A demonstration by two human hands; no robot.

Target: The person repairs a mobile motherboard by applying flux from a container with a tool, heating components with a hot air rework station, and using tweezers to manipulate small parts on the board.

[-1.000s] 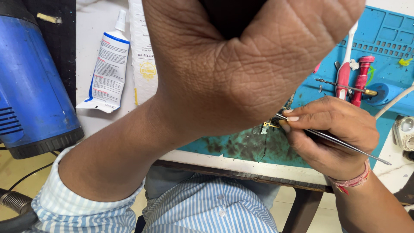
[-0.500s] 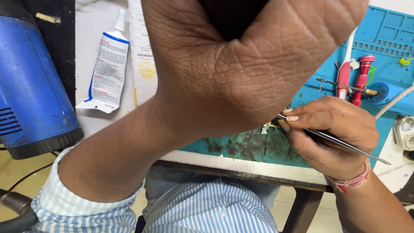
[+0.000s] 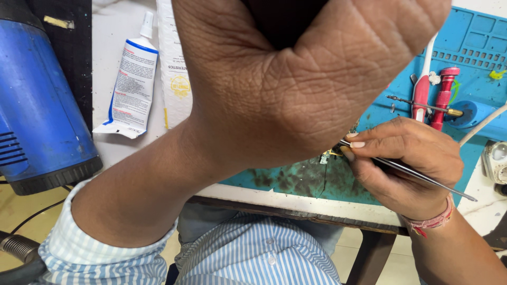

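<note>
the left hand (image 3: 296, 89) is raised very close to the camera and closed around a dark object (image 3: 285, 21), which i cannot identify because only a small part of it shows. the right hand (image 3: 406, 169) is closed in a pen grip on thin metal tweezers (image 3: 412, 171), and their tip touches a tiny circuit board (image 3: 330, 154) that lies on the stained blue-green work mat (image 3: 296, 182), near the front edge of the table.

the biggest risk, i think, is that the left hand covers most of the view, so the tweezers work almost blind and may slip and scratch the board or knock off a small part. the board is light and seems not fixed, so a push from the side can slide it toward the table edge. a red screwdriver (image 3: 441, 97) and other tools lie just beside the right hand, and an elbow move can disturb them. the white tube (image 3: 129, 87) and the blue machine (image 3: 39, 105) on the left are well apart.
</note>
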